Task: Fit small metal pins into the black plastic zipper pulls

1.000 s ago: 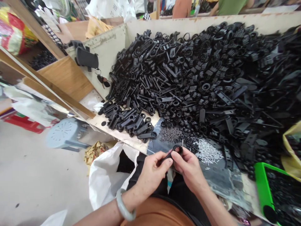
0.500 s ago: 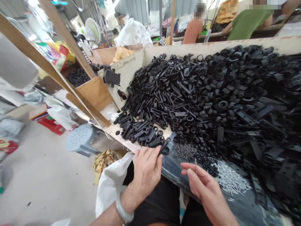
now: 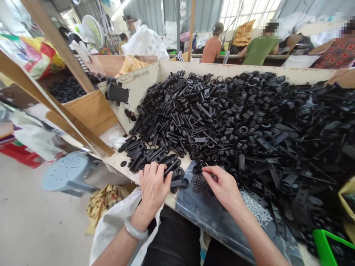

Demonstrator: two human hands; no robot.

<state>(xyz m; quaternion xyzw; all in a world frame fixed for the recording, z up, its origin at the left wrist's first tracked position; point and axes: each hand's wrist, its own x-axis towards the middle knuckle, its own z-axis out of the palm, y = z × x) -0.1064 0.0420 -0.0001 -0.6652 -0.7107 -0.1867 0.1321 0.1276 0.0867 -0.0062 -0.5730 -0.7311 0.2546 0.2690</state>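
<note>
My left hand (image 3: 154, 184) lies with fingers spread on a small group of black plastic arms with ring ends (image 3: 155, 157) at the table's front edge. One such arm (image 3: 179, 183) lies just beside its fingertips. My right hand (image 3: 223, 186) is curled in a pinch over a little heap of tiny dark pieces (image 3: 200, 183). A thin metal pin (image 3: 205, 164) seems to stick out of its fingers. A jade-coloured bangle (image 3: 135, 230) sits on my left wrist.
A huge pile of black plastic parts (image 3: 249, 118) fills the walled table. Silver pins (image 3: 256, 208) lie to the right of my right hand. A green bin (image 3: 327, 245), a white sack (image 3: 113, 223) and a grey stool (image 3: 66, 171) stand around. People (image 3: 212, 46) work behind.
The hands, together on one black arm a second ago, have parted. My left hand carried the arm to the small group at the edge; my right hand reached forward to the tiny pieces.
</note>
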